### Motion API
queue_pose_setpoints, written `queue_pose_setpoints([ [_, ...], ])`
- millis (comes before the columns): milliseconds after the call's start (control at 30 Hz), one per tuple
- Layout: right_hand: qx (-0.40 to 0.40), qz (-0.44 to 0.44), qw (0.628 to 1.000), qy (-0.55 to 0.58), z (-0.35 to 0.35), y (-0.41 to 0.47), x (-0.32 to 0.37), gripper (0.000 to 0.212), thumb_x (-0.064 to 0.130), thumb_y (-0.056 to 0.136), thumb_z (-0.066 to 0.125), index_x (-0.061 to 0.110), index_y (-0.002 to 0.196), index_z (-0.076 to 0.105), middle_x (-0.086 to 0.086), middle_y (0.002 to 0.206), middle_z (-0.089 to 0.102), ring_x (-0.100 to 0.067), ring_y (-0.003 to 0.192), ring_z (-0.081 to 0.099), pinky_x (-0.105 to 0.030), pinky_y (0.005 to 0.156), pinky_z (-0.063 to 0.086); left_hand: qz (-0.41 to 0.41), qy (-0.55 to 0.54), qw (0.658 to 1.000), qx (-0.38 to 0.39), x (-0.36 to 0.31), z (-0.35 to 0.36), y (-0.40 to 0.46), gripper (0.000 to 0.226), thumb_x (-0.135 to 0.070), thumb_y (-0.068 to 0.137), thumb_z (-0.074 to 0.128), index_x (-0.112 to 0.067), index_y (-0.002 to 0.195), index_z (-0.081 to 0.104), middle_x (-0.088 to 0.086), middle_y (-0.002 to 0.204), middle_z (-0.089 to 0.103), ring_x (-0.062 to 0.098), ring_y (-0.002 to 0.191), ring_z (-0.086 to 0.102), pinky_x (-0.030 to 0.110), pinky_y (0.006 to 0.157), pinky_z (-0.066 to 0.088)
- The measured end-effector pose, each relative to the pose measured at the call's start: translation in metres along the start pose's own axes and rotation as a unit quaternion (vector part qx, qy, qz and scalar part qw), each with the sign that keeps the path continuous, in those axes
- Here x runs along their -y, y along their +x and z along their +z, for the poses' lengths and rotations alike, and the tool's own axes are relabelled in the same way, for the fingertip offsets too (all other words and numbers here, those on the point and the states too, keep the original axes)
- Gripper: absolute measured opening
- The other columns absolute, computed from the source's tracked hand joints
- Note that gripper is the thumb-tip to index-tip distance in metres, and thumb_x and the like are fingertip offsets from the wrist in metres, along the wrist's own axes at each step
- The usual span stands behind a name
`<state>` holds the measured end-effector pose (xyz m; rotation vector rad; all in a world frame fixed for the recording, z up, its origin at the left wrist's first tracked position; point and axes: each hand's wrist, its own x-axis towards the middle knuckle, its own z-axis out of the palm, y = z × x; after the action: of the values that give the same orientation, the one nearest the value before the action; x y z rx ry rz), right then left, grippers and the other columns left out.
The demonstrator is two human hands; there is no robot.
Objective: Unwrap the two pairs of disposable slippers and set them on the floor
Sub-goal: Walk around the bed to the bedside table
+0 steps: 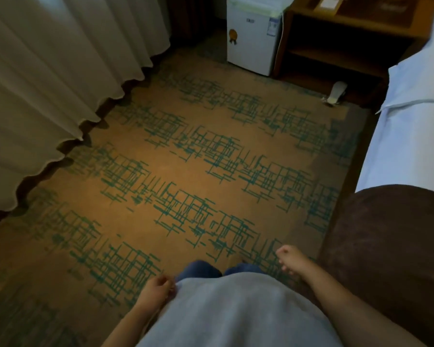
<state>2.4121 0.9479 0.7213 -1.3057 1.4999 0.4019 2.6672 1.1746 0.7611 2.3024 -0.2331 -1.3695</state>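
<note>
Standing on patterned carpet [186, 151], both arms hanging low beside a grey shirt [236, 309]. Left hand [156, 291] loosely curled, holding nothing. Right hand [292, 259] half closed, fingers bent, also holding nothing. Something pale, perhaps wrapped slippers [337, 92], lying by the wooden nightstand [336, 46]; too blurred to confirm.

We're in a hotel room: patterned orange-and-teal carpet [181, 156] underfoot, long pale curtains [48, 78] reaching the floor on the left, a white mini fridge [251, 38] beside a wooden bedside shelf unit [341, 43], and a white-sheeted bed [411, 121] on the right.
</note>
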Motion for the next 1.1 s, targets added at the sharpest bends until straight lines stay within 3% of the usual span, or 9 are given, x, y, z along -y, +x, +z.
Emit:
queue_pose_setpoints([
  [167, -0.017, -0.016, 0.999, 0.047, -0.060, 0.039, 0.093, 0.018, 0.018, 0.097, 0.037, 0.014, 0.100, 0.054, -0.003, 0.079, 0.055, -0.012, 0.059, 0.049, -0.023, 0.050, 0.035, 0.009, -0.053, 0.997, -0.055, -0.085, -0.020, 0.058, 0.020, -0.002, 0.089, 0.049, 0.001, 0.083, 0.068, 0.014, 0.076, 0.065, 0.025, 0.079, 0.057, 0.029, 0.066, 0.040],
  [300, -0.022, 0.003, 0.999, 0.048, -0.091, 0.072, 0.128, 0.027, 0.018, 0.098, 0.035, 0.009, 0.115, 0.054, -0.007, 0.097, 0.056, -0.015, 0.072, 0.052, -0.022, 0.053, 0.037, 0.023, -0.025, 0.999, -0.008, -0.162, -0.034, 0.120, 0.025, -0.005, 0.090, 0.049, -0.008, 0.071, 0.064, 0.013, 0.070, 0.063, 0.023, 0.072, 0.054, 0.031, 0.066, 0.042],
  [400, -0.033, 0.036, 0.997, 0.056, -0.104, 0.097, 0.143, 0.031, 0.015, 0.098, 0.036, -0.001, 0.118, 0.054, -0.013, 0.095, 0.055, -0.014, 0.064, 0.050, -0.022, 0.051, 0.035, 0.026, -0.029, 0.999, 0.017, -0.230, -0.054, 0.172, 0.019, -0.007, 0.092, 0.049, -0.003, 0.080, 0.062, 0.013, 0.075, 0.063, 0.024, 0.070, 0.057, 0.030, 0.061, 0.044],
  [500, -0.045, 0.066, 0.995, 0.055, -0.110, 0.117, 0.156, 0.034, 0.012, 0.098, 0.036, -0.010, 0.117, 0.054, -0.022, 0.092, 0.058, -0.017, 0.064, 0.050, -0.020, 0.049, 0.035, 0.046, 0.057, 0.997, 0.037, -0.298, -0.072, 0.218, 0.019, -0.009, 0.093, 0.048, 0.006, 0.090, 0.060, 0.016, 0.077, 0.060, 0.025, 0.067, 0.055, 0.030, 0.060, 0.043],
  [667, -0.088, 0.103, 0.985, 0.104, -0.126, 0.144, 0.185, 0.029, 0.011, 0.095, 0.041, -0.005, 0.104, 0.063, -0.023, 0.110, 0.064, -0.031, 0.096, 0.059, -0.032, 0.076, 0.045, 0.054, 0.184, 0.978, 0.083, -0.409, -0.069, 0.277, 0.024, -0.010, 0.094, 0.043, 0.003, 0.106, 0.058, 0.013, 0.084, 0.060, 0.018, 0.062, 0.053, 0.025, 0.052, 0.033],
  [833, -0.115, 0.144, 0.969, 0.164, -0.166, 0.175, 0.203, 0.024, 0.013, 0.095, 0.043, 0.003, 0.106, 0.062, -0.017, 0.113, 0.063, -0.026, 0.097, 0.057, -0.025, 0.073, 0.037, 0.082, 0.147, 0.981, 0.100, -0.521, -0.032, 0.310, 0.019, -0.017, 0.094, 0.044, -0.008, 0.101, 0.059, 0.009, 0.090, 0.063, 0.021, 0.076, 0.058, 0.028, 0.065, 0.039],
  [967, -0.075, 0.158, 0.970, 0.169, -0.227, 0.215, 0.202, 0.027, 0.015, 0.096, 0.042, 0.001, 0.109, 0.062, -0.018, 0.117, 0.060, -0.028, 0.107, 0.055, -0.027, 0.081, 0.040, 0.112, 0.126, 0.980, 0.104, -0.592, 0.013, 0.338, 0.017, -0.014, 0.095, 0.042, -0.011, 0.096, 0.058, 0.004, 0.082, 0.063, 0.016, 0.070, 0.057, 0.026, 0.063, 0.038],
  [1033, -0.072, 0.149, 0.970, 0.181, -0.271, 0.237, 0.201, 0.026, 0.015, 0.097, 0.040, 0.004, 0.101, 0.063, -0.015, 0.107, 0.061, -0.027, 0.103, 0.055, -0.028, 0.082, 0.039, 0.118, 0.110, 0.982, 0.097, -0.622, 0.039, 0.350, 0.018, -0.012, 0.095, 0.040, -0.010, 0.095, 0.058, 0.004, 0.079, 0.061, 0.016, 0.068, 0.056, 0.026, 0.061, 0.036],
  [1100, -0.081, 0.137, 0.973, 0.168, -0.320, 0.257, 0.203, 0.033, 0.014, 0.097, 0.038, 0.016, 0.069, 0.055, -0.004, 0.076, 0.053, -0.022, 0.078, 0.052, -0.027, 0.075, 0.036, 0.116, 0.120, 0.981, 0.095, -0.648, 0.067, 0.359, 0.020, -0.010, 0.095, 0.040, -0.010, 0.091, 0.059, 0.005, 0.077, 0.061, 0.017, 0.067, 0.056, 0.026, 0.060, 0.035],
])
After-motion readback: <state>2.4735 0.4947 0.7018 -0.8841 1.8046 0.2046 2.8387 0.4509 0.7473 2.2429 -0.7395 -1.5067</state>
